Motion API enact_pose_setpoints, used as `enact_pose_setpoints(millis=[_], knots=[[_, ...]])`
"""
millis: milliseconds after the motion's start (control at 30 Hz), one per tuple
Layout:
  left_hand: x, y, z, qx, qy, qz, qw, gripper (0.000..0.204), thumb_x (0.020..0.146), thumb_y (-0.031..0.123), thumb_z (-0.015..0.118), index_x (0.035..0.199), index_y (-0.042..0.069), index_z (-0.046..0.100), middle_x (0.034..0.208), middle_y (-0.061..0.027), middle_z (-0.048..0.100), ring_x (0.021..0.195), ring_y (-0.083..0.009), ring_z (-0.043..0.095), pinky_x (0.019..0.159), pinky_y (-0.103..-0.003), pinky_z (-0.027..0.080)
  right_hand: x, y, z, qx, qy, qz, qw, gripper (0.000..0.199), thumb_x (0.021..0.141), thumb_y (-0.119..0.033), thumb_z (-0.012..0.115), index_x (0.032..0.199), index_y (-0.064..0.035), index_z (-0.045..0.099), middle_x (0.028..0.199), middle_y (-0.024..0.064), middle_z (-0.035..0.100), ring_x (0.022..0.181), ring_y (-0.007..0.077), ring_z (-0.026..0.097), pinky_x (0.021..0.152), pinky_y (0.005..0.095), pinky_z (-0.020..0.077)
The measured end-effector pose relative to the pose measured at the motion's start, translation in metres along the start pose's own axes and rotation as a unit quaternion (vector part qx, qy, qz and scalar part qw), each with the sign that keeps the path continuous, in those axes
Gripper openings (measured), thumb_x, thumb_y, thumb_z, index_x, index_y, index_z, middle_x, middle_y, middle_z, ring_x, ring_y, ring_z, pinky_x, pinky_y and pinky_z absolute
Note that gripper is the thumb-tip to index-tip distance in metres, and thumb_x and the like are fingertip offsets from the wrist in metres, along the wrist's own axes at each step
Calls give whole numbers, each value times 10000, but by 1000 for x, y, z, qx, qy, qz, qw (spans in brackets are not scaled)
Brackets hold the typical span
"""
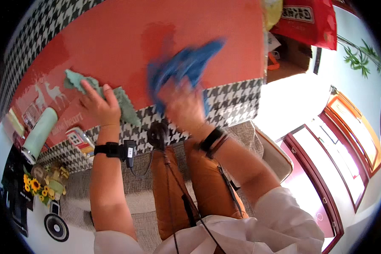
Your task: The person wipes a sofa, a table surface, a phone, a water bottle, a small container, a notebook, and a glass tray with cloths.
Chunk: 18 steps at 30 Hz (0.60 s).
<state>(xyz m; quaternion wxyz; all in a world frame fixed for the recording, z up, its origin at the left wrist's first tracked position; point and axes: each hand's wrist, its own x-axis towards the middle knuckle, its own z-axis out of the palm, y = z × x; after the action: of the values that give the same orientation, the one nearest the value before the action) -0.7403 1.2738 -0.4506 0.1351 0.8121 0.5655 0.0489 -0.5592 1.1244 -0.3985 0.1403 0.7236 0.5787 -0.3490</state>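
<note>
Currently, both of the person's hands are at work over the table [237, 51], whose red top has a black-and-white checked border. The left hand [101, 106] lies on a green cloth [128, 108] on the left part of the table, toward its near edge; its fingers reach over the fabric, but one cannot tell whether they pinch it. The right hand [184, 103] is on a crumpled blue cloth [186, 63] near the middle of the table's near edge. Both are blurred, so how firmly that hand grasps the cloth cannot be told. A darker patch [156, 36] shows on the tabletop beyond the cloths. At the table's left end lies a pale green bottle [40, 131], and a phone [78, 139] is by its near edge. Past the table's right end, a red bag [309, 25] sits above a cardboard box [292, 63].
</note>
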Motion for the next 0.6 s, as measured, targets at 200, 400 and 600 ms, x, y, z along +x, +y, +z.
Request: enact_pose_setpoints(millis=[200,400,600], knots=[[2,11,2,40,43,28,998,656,897,460,352,1398,86,152,1260,-255,373,1102,-441,369,976,-557,197,-76,57,18,78,-156,-37,984,500,858,-362,465,1327,-231,351,1415,34,260,1290,250,241,1024,478,217],[3,30,6,83,79,42,993,600,894,406,397,1349,32,280,1115,-247,502,959,-369,493,879,-464,339,-84,164,76,186,339,411,826,584,830,-280,478,1350,-81,298,1443,159,151,1315,387,124,1009,590,121],[5,34,-3,62,36,4,997,567,892,413,394,1332,62,323,1051,-232,523,885,-371,510,865,-468,348,-59,56,51,136,196,82,968,522,770,-291,587,1265,-223,436,1404,44,271,1296,310,218,972,570,251]])
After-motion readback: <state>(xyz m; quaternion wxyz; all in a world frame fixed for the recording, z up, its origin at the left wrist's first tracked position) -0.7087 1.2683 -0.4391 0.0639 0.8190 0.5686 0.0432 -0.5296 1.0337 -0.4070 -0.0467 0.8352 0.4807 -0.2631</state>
